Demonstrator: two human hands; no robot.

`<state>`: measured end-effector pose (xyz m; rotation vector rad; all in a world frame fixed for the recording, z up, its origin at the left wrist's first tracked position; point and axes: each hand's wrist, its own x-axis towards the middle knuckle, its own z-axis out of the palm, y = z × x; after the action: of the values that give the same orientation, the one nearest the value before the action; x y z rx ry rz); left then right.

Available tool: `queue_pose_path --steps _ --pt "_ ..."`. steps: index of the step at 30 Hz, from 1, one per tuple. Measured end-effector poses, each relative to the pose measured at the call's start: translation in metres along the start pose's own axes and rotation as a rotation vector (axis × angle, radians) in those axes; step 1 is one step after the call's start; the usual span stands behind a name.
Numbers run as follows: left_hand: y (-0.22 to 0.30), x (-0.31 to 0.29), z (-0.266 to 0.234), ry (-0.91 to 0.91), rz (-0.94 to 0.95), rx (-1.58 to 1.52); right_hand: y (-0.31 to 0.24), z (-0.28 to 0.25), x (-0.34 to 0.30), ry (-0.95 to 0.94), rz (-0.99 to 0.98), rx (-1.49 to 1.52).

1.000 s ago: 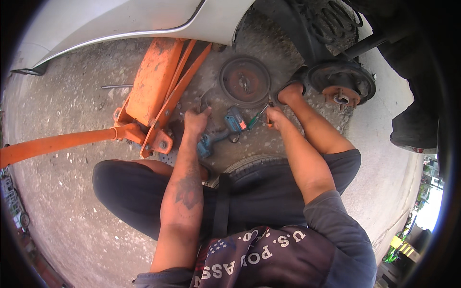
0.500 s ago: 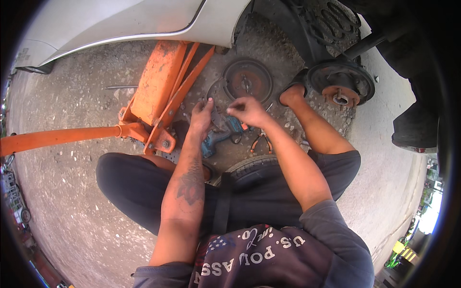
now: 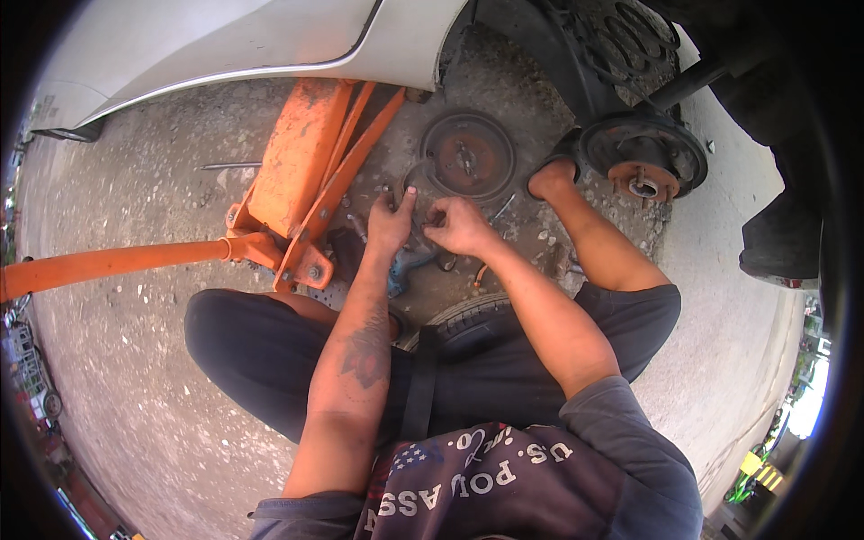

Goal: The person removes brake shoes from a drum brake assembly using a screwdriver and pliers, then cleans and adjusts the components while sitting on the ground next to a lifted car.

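My left hand (image 3: pixel 392 223) is closed, thumb pointing up, around what looks like a thin curved brake shoe (image 3: pixel 415 171). Part of that piece is hidden by the fingers. Just to its right, my right hand (image 3: pixel 457 225) has its fingers pinched together; whatever they hold is too small to make out. Beyond both hands a round, rusty brake drum (image 3: pixel 468 184) lies flat on the ground. Below them is a blue cordless power tool (image 3: pixel 412 258), partly covered by my left forearm. Orange-handled pliers (image 3: pixel 481 274) lie mostly behind my right forearm.
An orange floor jack (image 3: pixel 297 162) with a long handle (image 3: pixel 135 256) stands at left, beside a pale car body (image 3: pixel 225 45). At right is a wheel hub (image 3: pixel 643 175) under a coil spring (image 3: pixel 634 36). A tyre (image 3: pixel 472 313) lies under my legs.
My left hand has shifted right, closer to my right hand, and the curved piece has moved with it. My right hand has dropped slightly nearer, and my forearms now cover more of the power tool and pliers.
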<state>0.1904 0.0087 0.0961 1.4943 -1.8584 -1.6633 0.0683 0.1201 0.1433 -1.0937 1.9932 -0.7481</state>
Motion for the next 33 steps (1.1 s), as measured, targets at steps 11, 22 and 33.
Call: queue_pose_path --steps 11,22,33 --pt "-0.010 -0.008 -0.002 -0.141 -0.030 0.456 0.036 0.037 0.005 -0.127 0.161 0.049" --pt "-0.033 0.000 -0.001 -0.105 0.021 0.512 0.054 0.069 -0.004 -0.122 0.356 0.459" --pt "-0.041 0.000 -0.003 -0.113 -0.144 0.275 0.041 0.063 -0.005 -0.068 0.393 0.458"
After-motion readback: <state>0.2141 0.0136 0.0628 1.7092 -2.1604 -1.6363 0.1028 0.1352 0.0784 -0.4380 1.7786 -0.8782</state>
